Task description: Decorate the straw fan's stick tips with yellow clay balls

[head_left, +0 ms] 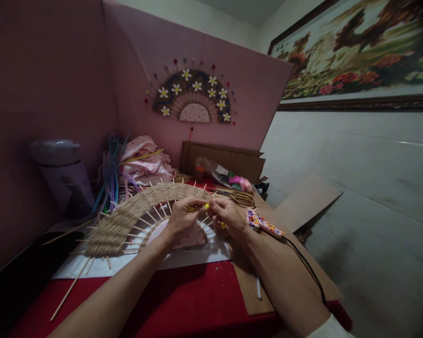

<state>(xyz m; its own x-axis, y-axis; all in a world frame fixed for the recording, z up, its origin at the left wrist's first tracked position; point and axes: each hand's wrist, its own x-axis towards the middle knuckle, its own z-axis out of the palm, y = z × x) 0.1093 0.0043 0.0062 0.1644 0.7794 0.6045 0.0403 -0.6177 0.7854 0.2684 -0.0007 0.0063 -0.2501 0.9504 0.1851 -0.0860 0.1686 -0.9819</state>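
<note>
Both hands met over the woven fan [134, 216]: left hand [183, 218] and right hand [229, 217] pinched shut on a small yellow bead [206, 205] at a stick tip. Weaving looked complete; most sticks were bare, unlike the finished fan [192, 96] on the wall.

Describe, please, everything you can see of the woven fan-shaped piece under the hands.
The woven fan piece is a half-round arch of tan cord wound over and under thin wooden sticks that radiate outward, their tips poking past the rim. It lies flat on a white sheet over the red table. The left hand and right hand meet over its right side, pinching something small and yellow.
</note>
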